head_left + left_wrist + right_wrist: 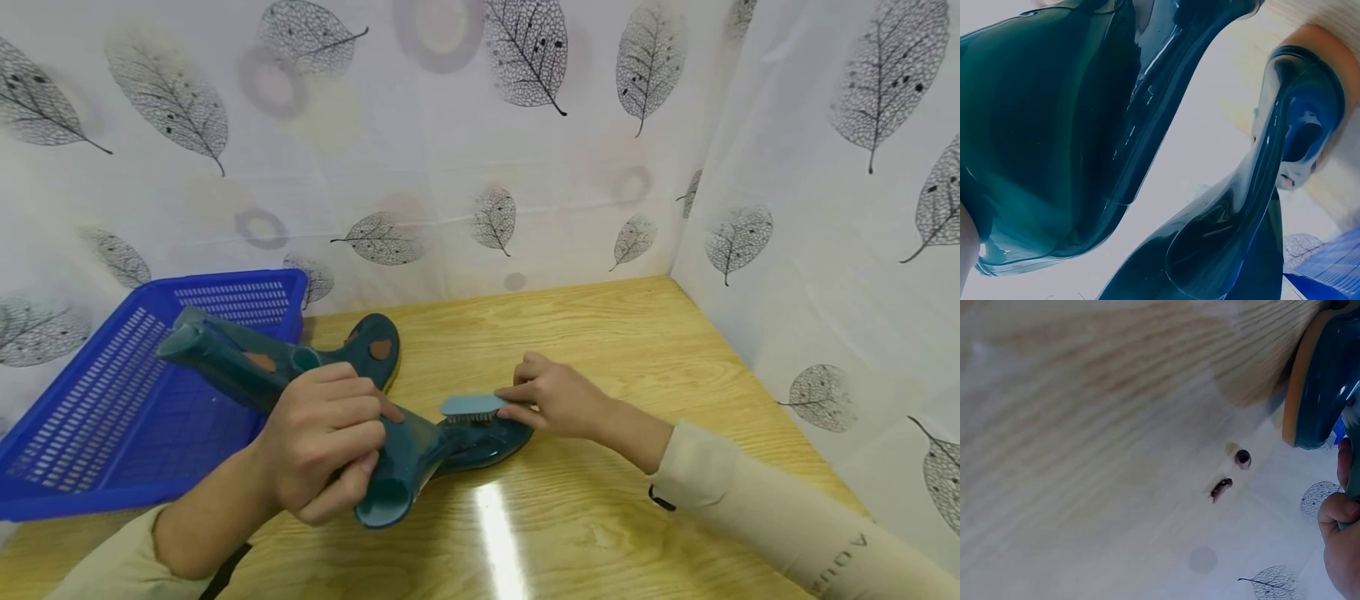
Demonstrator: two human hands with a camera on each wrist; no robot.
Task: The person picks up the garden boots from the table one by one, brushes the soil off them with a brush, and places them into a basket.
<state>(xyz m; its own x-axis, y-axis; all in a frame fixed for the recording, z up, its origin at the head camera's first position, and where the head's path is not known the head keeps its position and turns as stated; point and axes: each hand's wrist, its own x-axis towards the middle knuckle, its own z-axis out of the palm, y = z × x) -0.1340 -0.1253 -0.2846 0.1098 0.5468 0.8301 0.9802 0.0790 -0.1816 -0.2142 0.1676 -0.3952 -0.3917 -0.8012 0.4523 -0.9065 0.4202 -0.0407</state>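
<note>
A glossy dark green rain boot [480, 448] lies on the wooden table with its shaft opening facing the near side. The left hand [322, 446] grips it by the shaft, whose smooth surface [1041, 137] fills much of the left wrist view. Between thumb and fingers, the right hand [562, 400] pinches a light blue brush [471, 405], bristles down against the foot of this boot. Behind the left hand lies the second rain boot [258, 358], with brown patches, its shaft reaching over the basket. In the right wrist view the boot's toe [1329, 381] shows an orange-brown sole edge.
A blue plastic basket [90, 504] with slotted walls stands at the left of the table [600, 517]. A white curtain [450, 150] printed with leaves hangs behind and to the right. Two small dark spots [1243, 457] show in the right wrist view.
</note>
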